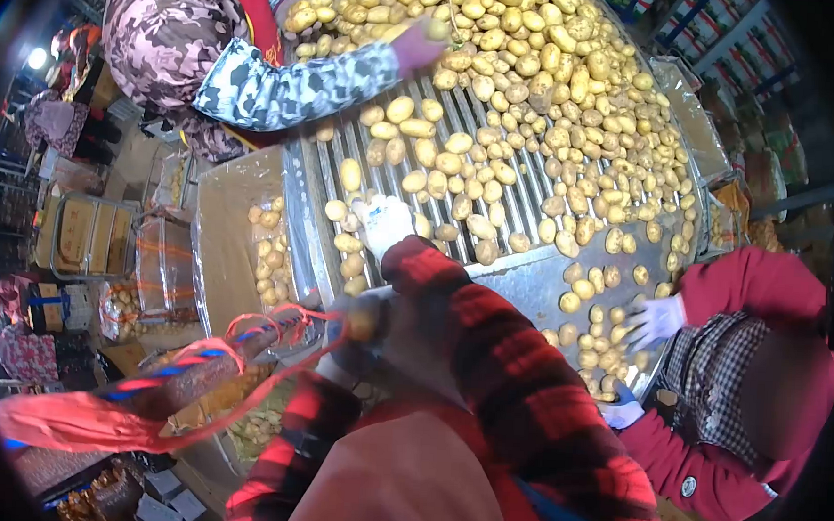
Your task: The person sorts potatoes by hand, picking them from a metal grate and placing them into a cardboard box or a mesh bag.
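Note:
My right hand (384, 223), in a white glove, reaches over the left side of the metal roller table (521, 263). Its fingers look spread, close to a potato (336, 210) and among several others. Lower down, my left hand (344, 353) is blurred and partly in shadow beside the table's near left corner. A brownish potato (364, 320) appears to be in its fingers, smeared by motion. Loose potatoes (578, 71) cover much of the rollers, heaped thickest at the far side.
A co-worker's camouflage sleeve (299, 83) stretches over the far left. At right, another person's gloved hand (657, 322) touches potatoes. A plastic-lined box (239, 242) holding potatoes stands left. A pole (184, 380) wrapped in red and blue strips juts in at lower left.

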The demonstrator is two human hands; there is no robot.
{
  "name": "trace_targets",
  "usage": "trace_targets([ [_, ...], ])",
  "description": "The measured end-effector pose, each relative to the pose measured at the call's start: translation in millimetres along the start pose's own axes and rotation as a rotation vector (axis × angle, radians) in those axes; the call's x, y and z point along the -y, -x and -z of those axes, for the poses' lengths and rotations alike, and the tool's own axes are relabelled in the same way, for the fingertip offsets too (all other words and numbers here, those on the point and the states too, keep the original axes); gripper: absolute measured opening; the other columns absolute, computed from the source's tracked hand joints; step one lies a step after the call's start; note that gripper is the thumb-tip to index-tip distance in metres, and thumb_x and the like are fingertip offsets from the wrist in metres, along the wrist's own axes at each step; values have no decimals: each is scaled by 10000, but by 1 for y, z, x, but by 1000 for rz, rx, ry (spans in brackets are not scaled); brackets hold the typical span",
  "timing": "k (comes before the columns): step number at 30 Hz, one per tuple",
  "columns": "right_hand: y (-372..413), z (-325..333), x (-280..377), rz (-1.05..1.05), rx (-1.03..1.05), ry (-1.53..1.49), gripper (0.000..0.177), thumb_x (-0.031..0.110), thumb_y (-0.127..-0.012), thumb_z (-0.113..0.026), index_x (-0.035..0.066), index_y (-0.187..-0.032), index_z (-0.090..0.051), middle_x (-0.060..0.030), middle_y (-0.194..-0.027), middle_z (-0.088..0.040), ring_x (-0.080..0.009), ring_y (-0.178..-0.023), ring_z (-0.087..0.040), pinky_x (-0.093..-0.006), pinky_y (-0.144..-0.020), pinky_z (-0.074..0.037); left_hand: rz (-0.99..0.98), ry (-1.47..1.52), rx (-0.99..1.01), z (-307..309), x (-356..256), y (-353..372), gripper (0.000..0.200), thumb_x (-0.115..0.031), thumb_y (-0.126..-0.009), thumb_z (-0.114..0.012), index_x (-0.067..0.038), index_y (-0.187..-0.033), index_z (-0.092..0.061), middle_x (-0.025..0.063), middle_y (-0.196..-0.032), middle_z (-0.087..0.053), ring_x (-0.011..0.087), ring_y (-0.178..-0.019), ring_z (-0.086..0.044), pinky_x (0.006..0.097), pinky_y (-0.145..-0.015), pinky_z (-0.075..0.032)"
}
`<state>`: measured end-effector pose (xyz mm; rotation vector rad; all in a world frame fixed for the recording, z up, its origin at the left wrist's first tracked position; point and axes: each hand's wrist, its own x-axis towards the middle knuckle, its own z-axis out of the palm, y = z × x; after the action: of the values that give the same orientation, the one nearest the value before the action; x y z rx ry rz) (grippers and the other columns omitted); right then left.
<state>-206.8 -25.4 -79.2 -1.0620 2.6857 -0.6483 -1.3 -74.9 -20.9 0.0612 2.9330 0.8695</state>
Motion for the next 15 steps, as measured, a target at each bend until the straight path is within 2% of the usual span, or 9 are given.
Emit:
trace_targets([
  [1,-1,1,-2,16,31,-7,413,271,-818,-694,150,-1211,-660,-174,-1068,-667,-360,-971,-665,-486,-815,-533,-77,92,-128,-15,9,5,356,-173,-979,-471,-46,-1307,-529,119,-1276,-589,330,-1205,-569,475,-1045,-440],
  [2,14,24,0,-11,2,-151,419,268,-830,-683,145,-1229,-655,-181,-1062,-673,-371,-975,-665,-482,-832,-533,245,543,-3,-38,25,14,336,-157,-991,-521,-68,-1315,-524,98,-1171,-587,252,-1123,-578,406,-992,-462],
  [3,32,60,4,-40,-32,-290,425,265,-841,-673,139,-1247,-651,-188,-1056,-679,-381,-979,-665,-477,-849,-533,307,678,18,-35,22,13,333,-160,-990,-523,-68,-1310,-527,98,-1173,-588,251,-1122,-579,404,-988,-464],
  [4,43,74,8,-185,5,-431,444,283,-863,-656,124,-1278,-637,-206,-1063,-689,-389,-996,-664,-468,-883,-529,315,739,24,-24,17,13,329,-164,-990,-524,-68,-1305,-529,99,-1174,-588,249,-1122,-580,403,-983,-466],
  [8,75,70,-11,103,328,-702,432,293,-909,-638,98,-1295,-621,-213,-1123,-674,-390,-1006,-658,-454,-893,-527,293,805,54,-9,9,14,316,-178,-987,-530,-67,-1283,-540,103,-1180,-592,243,-1120,-584,397,-967,-473],
  [10,30,100,-23,267,12,-411,413,261,-918,-634,91,-1293,-612,-207,-1189,-638,-408,-989,-647,-459,-886,-527,320,854,72,-5,9,25,310,-185,-986,-533,-67,-1273,-545,104,-1183,-593,240,-1119,-586,394,-959,-477],
  [11,4,95,-39,313,-391,-105,426,201,-876,-639,96,-1288,-609,-207,-1220,-607,-419,-1027,-624,-471,-878,-527,339,880,79,-2,10,29,307,-189,-986,-535,-67,-1267,-548,105,-1184,-594,239,-1118,-587,392,-955,-478],
  [14,-89,96,-80,217,-574,138,517,179,-790,-661,131,-1302,-608,-186,-1310,-578,-396,-1159,-577,-504,-1005,-458,384,903,89,5,9,43,299,-200,-984,-539,-66,-1252,-555,108,-1188,-597,234,-1117,-590,388,-943,-484],
  [15,-105,96,-88,145,-426,193,514,204,-803,-662,145,-1311,-613,-177,-1311,-585,-399,-1213,-554,-518,-1046,-423,392,905,100,5,7,46,297,-203,-983,-541,-66,-1246,-558,108,-1190,-597,233,-1116,-591,386,-939,-486],
])
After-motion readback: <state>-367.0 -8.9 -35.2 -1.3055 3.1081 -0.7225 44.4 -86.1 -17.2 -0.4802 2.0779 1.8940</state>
